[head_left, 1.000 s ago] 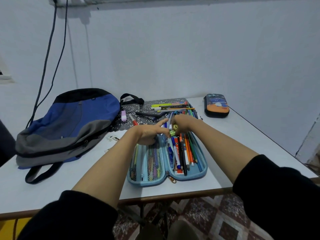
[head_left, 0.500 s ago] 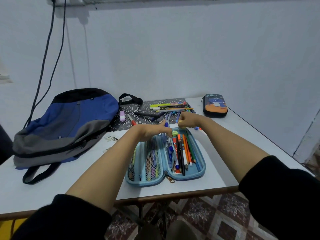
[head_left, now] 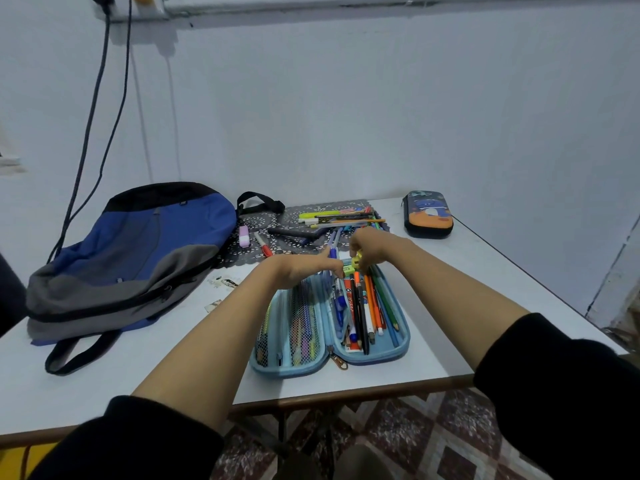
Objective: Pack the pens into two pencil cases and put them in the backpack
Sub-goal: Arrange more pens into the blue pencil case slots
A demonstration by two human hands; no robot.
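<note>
At the far end of the open blue pencil case (head_left: 404, 341), right hand (head_left: 373, 245) pinches a small yellow-green piece (head_left: 352, 268); left hand (head_left: 300, 270) lies against blue pens (head_left: 334, 242), grip I cannot tell. Loose pens (head_left: 332, 216) behind; second case (head_left: 428, 216) far right; backpack (head_left: 131, 251) left.

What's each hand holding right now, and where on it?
Right hand pinches a small yellow-green item by its far end, over the far end of the open case. Left hand touches the blue pens; whether it grips them cannot be told.
</note>
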